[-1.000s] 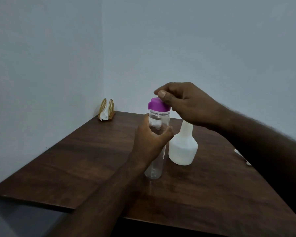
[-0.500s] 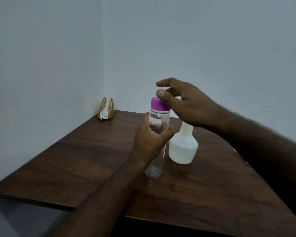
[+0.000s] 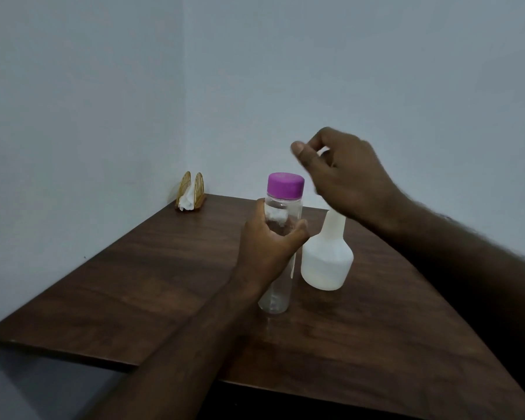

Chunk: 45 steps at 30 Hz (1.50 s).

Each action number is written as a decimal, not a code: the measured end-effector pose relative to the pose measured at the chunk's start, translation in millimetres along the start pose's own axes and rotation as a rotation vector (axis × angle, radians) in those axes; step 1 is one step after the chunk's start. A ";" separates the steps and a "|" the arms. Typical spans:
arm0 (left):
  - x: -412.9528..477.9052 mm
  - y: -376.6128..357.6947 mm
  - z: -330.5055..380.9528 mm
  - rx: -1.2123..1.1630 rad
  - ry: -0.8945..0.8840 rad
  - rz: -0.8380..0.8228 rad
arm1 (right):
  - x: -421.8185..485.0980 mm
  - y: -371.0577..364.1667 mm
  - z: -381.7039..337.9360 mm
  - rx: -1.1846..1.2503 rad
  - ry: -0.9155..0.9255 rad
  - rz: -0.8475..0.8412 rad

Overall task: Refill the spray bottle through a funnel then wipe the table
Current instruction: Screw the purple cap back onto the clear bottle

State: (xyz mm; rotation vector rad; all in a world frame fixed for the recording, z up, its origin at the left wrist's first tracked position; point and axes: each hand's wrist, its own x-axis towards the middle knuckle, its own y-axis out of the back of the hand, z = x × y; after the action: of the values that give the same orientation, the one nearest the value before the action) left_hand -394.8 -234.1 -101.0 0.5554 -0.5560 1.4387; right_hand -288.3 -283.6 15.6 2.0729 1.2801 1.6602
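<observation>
A clear plastic bottle (image 3: pixel 275 295) with a purple cap (image 3: pixel 285 185) stands upright on the dark wooden table (image 3: pixel 128 286). My left hand (image 3: pixel 267 253) grips its middle. Right beside it, close on the right, stands a white spray bottle body (image 3: pixel 326 262) without a spray head; the top of its neck is hidden behind my right hand (image 3: pixel 346 183). That hand hovers above and to the right of the purple cap, clear of it, fingers loosely curled with nothing held between them.
A gold napkin holder (image 3: pixel 191 192) with white tissue sits in the far left corner against the wall. Walls close the table's far and left sides. The table's front edge runs diagonally near me.
My right hand has let go of the purple cap and risen up and to the right. The cap stays on the bottle; my left hand keeps its grip.
</observation>
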 end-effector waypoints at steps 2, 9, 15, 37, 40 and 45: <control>0.3 1.3 -0.9 0.006 0.015 0.010 | 2.3 2.5 -0.2 0.003 -0.004 0.108; -0.4 0.7 -0.3 -0.027 -0.020 -0.015 | -0.1 0.3 3.3 0.179 -0.058 -0.328; 1.4 3.7 -1.7 -0.044 -0.011 -0.044 | 0.7 -6.5 9.3 0.369 -0.072 -0.446; -18.6 4.5 -25.6 -0.005 0.208 -0.123 | -10.4 -62.5 13.8 0.762 -0.232 -0.140; -19.6 1.9 -24.4 0.024 0.155 -0.093 | -12.8 -64.6 13.1 0.743 -0.249 -0.069; -20.6 -3.9 -26.2 0.076 0.127 -0.063 | -17.4 -67.0 10.7 0.679 -0.277 0.030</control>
State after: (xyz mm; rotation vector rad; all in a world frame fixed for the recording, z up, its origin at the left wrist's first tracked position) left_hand -391.5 -232.7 -134.3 0.5325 -0.3817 1.4289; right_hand -312.3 -251.5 -41.8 2.5638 1.8897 0.9564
